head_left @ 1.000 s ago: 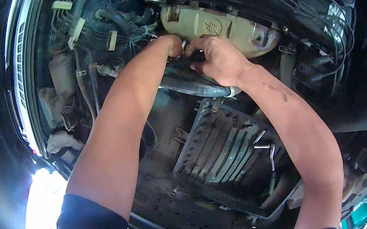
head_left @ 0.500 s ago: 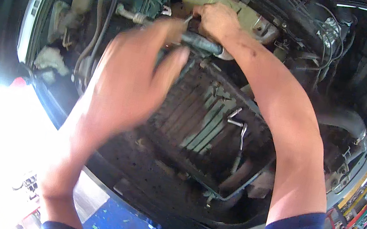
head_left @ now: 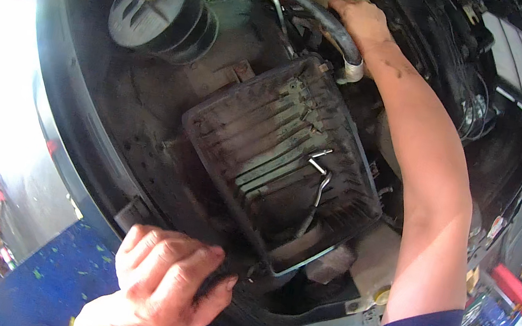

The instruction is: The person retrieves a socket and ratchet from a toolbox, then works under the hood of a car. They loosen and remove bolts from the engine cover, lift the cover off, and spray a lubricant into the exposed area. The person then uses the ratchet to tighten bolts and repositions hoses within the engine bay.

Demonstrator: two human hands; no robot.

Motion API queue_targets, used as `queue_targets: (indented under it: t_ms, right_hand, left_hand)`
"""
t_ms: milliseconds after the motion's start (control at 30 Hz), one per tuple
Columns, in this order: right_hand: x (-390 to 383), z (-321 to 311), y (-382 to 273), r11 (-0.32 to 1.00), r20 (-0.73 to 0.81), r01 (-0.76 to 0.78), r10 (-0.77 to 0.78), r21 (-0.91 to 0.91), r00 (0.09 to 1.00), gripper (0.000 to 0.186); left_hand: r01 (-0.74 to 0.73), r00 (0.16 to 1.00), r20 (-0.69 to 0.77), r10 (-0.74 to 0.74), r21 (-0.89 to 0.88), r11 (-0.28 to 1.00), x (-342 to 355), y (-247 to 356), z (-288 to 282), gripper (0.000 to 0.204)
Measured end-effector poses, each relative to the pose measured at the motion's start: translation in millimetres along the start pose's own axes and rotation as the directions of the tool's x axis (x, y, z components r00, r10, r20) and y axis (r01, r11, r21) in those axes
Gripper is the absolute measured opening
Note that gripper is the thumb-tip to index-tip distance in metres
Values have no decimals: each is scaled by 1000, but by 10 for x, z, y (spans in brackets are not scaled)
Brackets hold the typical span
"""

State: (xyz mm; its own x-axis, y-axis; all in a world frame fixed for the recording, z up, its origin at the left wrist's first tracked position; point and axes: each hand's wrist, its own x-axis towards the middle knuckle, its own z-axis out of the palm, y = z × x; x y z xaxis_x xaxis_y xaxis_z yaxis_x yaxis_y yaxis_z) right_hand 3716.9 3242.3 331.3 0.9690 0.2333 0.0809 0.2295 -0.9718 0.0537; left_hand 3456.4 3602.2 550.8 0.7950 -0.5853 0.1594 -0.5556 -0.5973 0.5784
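Under the open hood, we grip a black hose (head_left: 315, 12) with our right hand (head_left: 359, 20) above the ribbed tray (head_left: 280, 156); it remains attached. Our left hand (head_left: 167, 279), below, curls on the bay's edge.

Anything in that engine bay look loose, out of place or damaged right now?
One thing: a bent metal tool lies loose on the grimy ribbed black tray, not in either hand. The right hand grips the black hose up top; the left hand rests on the bay's front edge. No spill visible.
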Motion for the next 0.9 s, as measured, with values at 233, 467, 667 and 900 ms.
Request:
queue_targets:
  t_ms: [233,467,667,900]
  right_hand:
    - [30,-72,19,969,-22,238,-240,-58,971,20]
    - [163,31,5,959,-96,260,-271,-116,958,16]
    - [354,-175,19,878,-152,429,-464,-213,873,27]
    - [1351,-429,-231,881,-40,253,-292,-399,955,36]
  left_hand:
    - [163,982,-144,-126,287,944,39,116,197,37]
    - [248,967,-146,-210,328,912,26,134,254,35]
    - [247,969,-99,-226,371,895,-3,143,259,34]
    - [186,983,-70,-172,364,913,-36,74,302,41]
